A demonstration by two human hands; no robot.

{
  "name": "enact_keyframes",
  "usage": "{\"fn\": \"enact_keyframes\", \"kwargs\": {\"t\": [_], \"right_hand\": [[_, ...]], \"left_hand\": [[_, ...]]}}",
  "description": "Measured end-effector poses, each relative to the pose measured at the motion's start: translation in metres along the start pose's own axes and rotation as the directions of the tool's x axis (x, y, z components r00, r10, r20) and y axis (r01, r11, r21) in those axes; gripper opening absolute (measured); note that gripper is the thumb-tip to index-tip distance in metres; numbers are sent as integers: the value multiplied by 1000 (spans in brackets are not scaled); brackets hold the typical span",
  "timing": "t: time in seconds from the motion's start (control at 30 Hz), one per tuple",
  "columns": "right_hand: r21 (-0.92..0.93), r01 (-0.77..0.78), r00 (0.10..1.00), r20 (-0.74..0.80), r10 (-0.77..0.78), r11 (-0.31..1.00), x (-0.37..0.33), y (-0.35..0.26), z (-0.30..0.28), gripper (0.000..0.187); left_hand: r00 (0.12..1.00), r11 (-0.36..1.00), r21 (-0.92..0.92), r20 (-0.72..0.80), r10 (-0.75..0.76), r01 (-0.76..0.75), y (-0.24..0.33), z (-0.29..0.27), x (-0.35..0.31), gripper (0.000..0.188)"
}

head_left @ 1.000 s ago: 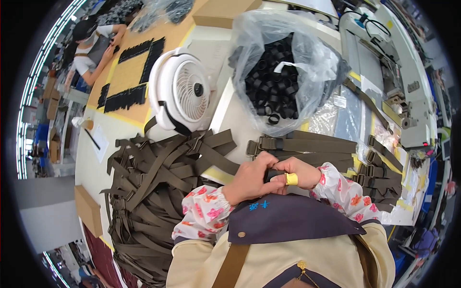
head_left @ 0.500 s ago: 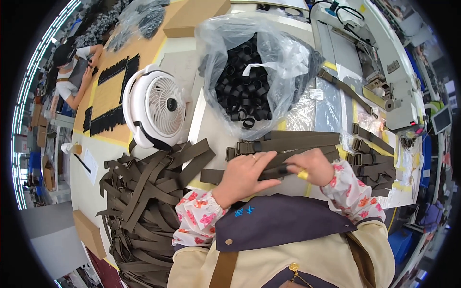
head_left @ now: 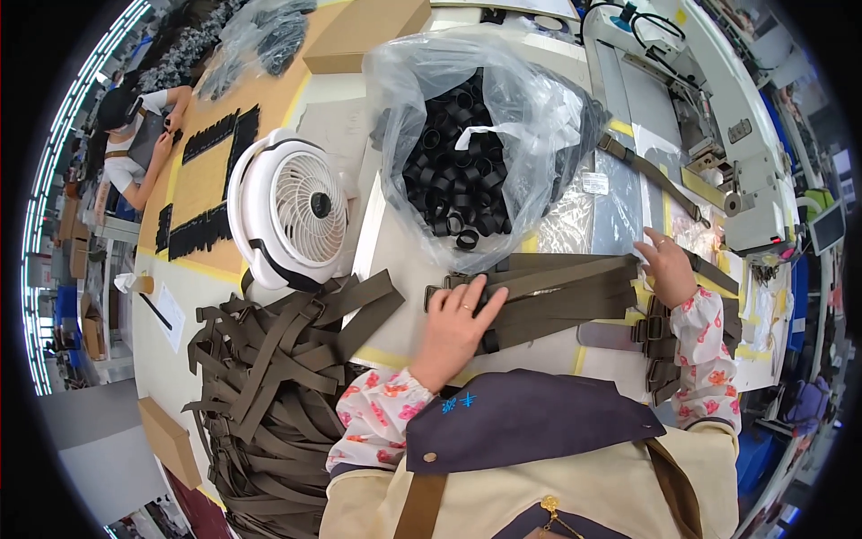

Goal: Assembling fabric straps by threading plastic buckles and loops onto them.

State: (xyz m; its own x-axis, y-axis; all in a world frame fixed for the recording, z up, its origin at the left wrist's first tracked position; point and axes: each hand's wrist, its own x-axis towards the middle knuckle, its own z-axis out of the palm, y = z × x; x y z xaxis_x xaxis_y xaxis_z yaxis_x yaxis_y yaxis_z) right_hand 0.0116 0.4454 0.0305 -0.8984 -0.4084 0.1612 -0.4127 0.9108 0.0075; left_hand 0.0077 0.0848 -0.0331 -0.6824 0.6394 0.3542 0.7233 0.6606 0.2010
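Note:
Olive-brown webbing straps [head_left: 561,301] lie side by side in front of me, their buckle ends to the left. My left hand [head_left: 453,328] rests over those buckle ends, fingers laid on the webbing and thumb apart. Small black loops show on the straps beside the thumb. My right hand [head_left: 669,269] is raised past the straps' right ends, fingers spread and holding nothing. Below it, more buckled straps [head_left: 660,337] lie at the right, partly hidden by my sleeve. A clear plastic bag [head_left: 395,171] full of black rings [head_left: 458,162] stands behind the straps.
A tangled heap of straps [head_left: 260,395] spreads at the left. Behind it stands a white fan [head_left: 292,207]. A machine [head_left: 754,171] occupies the far right, with a single strap [head_left: 651,171] near it. At the far left, a co-worker [head_left: 135,148] handles black pieces.
My right hand has left the strap near my left hand and moved right, its fingers opening. My left hand has shifted slightly onto the buckle ends. The strap nearest me has joined the others.

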Motion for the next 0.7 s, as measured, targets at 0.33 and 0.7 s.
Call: {"fn": "enact_keyframes", "kwargs": {"t": [0.33, 0.7], "right_hand": [[141, -19, 989, -144, 39, 990, 155, -121, 52, 22], [290, 366, 895, -371, -249, 884, 147, -182, 42, 18]], "left_hand": [[987, 956, -246, 27, -158, 160, 12, -1, -20, 37], [694, 430, -814, -46, -719, 391, 4, -25, -25, 20]]}}
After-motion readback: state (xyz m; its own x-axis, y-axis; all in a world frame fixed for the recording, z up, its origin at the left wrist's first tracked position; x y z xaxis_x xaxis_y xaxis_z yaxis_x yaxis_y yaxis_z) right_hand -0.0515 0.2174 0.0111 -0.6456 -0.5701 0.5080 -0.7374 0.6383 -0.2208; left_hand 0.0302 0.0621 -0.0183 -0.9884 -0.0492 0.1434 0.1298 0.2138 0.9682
